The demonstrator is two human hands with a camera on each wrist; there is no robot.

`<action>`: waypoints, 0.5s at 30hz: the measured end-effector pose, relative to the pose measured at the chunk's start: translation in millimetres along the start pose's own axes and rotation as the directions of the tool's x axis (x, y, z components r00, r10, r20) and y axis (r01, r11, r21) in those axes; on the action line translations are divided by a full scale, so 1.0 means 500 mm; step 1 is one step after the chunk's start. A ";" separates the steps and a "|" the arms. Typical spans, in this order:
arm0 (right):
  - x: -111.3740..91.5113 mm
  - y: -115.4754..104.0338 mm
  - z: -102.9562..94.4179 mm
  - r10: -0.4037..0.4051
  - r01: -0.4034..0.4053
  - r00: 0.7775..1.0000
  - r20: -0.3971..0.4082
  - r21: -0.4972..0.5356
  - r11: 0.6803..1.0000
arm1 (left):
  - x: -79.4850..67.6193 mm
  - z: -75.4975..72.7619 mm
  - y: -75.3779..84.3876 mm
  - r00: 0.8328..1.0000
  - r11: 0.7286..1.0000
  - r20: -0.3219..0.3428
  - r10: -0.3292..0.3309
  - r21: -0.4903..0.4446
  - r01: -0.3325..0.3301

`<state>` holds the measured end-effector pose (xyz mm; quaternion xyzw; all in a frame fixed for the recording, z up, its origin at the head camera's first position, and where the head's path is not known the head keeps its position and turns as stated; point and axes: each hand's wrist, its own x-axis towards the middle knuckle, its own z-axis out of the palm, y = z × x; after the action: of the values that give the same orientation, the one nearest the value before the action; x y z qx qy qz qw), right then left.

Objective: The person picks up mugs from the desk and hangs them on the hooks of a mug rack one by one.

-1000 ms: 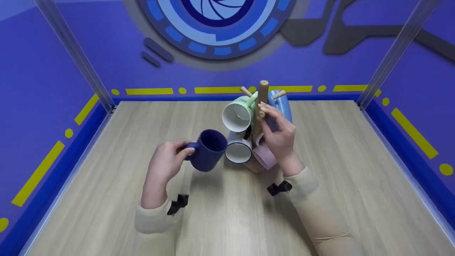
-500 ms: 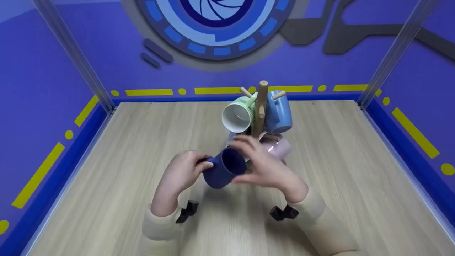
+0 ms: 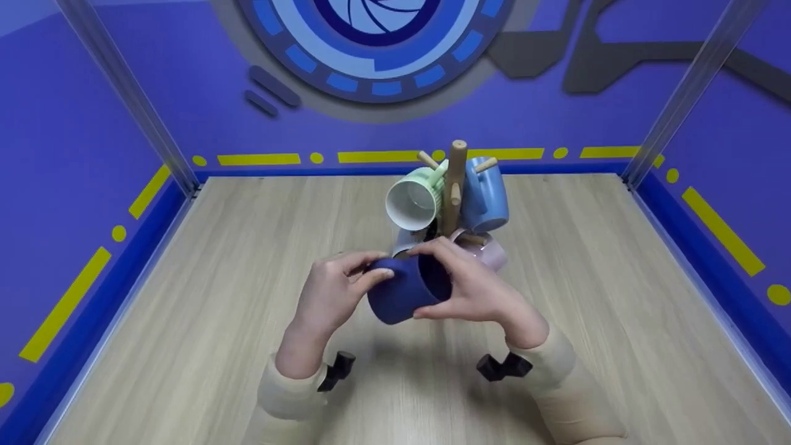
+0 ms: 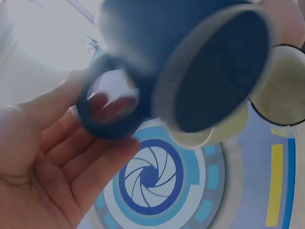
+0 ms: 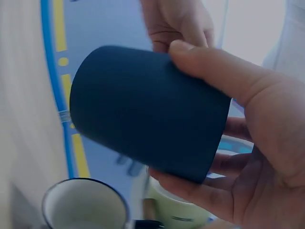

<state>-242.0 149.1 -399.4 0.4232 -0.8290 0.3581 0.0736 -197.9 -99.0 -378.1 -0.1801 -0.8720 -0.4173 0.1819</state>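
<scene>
A dark blue mug (image 3: pixel 398 290) is held tilted between both hands, its opening turned to the right in the head view. My left hand (image 3: pixel 327 293) pinches the mug's handle (image 4: pixel 102 130) between thumb and fingers. Around the rim end, my right hand (image 3: pixel 485 296) grips the mug, thumb on one side and fingers on the other. Right behind stands a wooden mug tree (image 3: pixel 456 164) with a bare front peg (image 3: pixel 455 194). In the right wrist view the blue mug's side (image 5: pixel 147 109) faces the camera.
On the tree hang a green mug (image 3: pixel 411 201), a light blue mug (image 3: pixel 489 198) and a pink mug (image 3: pixel 492 254). A white mug with a dark rim (image 5: pixel 86 205) hangs low, partly hidden in the head view. Blue walls enclose the wooden table (image 3: pixel 185 346).
My right hand has left the tree's front peg and come down to the blue mug, now gripping it. The left hand has brought the mug rightward and nearer; its opening has turned right.
</scene>
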 end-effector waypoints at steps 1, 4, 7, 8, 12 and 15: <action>-0.003 -0.002 -0.010 0.012 -0.011 1.000 -0.019 0.029 1.000 | 0.000 0.004 0.000 1.000 1.000 -0.030 0.009 -0.026 -0.009; -0.014 -0.005 -0.038 0.071 -0.060 0.995 -0.077 0.143 0.988 | 0.000 0.015 0.000 0.997 0.997 -0.075 0.014 -0.071 -0.019; -0.025 -0.006 -0.062 0.173 -0.139 0.978 -0.118 0.254 0.957 | 0.000 0.031 0.005 0.999 0.987 -0.051 -0.012 -0.158 0.004; -0.026 -0.006 -0.069 0.202 -0.157 0.970 -0.132 0.290 0.944 | 0.000 0.038 0.008 0.999 0.981 -0.032 -0.023 -0.194 0.016; -0.027 0.001 -0.086 0.320 -0.231 0.931 -0.176 0.396 0.889 | 0.003 0.065 0.014 0.999 0.939 0.030 -0.043 -0.339 0.050; -0.023 0.008 -0.092 0.416 -0.299 0.888 -0.198 0.438 0.848 | 0.009 0.082 0.013 0.998 0.891 0.058 -0.036 -0.450 0.058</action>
<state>-246.3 188.4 -372.7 0.2094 -0.7845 0.5825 0.0365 -205.4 -62.0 -395.6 -0.2061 -0.7596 -0.6080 0.1039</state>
